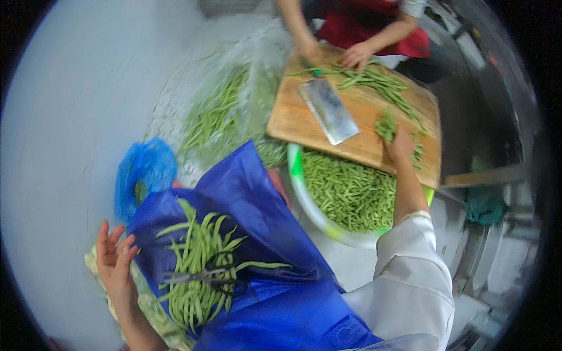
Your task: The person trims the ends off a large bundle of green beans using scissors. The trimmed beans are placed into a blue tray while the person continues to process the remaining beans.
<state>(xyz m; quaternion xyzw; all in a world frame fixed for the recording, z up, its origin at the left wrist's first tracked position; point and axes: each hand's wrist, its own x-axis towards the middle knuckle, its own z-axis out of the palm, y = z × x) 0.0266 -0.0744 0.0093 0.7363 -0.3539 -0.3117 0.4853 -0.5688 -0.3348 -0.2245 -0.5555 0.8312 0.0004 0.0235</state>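
Note:
My left hand (115, 255) is raised at the lower left with fingers apart, holding nothing. Reaching forward, my right hand (400, 146) is closed around a small bunch of cut green beans (385, 124) at the right of the wooden cutting board (360, 151); its fingers are partly hidden. More cut pieces (417, 153) lie beside it. Whole green beans (199, 298) rest on the blue apron (275, 234) over my lap. Scissors (202, 275) with dark handles lie across them. The board covers part of a tub (297, 169) filled with cut green beans (348, 190).
Opposite me, another person's hands (358, 55) are at the board with long beans (380, 82). A cleaver (329, 111) lies there, its green handle near their other hand. At left are a clear bag of beans (219, 114) and a blue plastic bag (143, 169).

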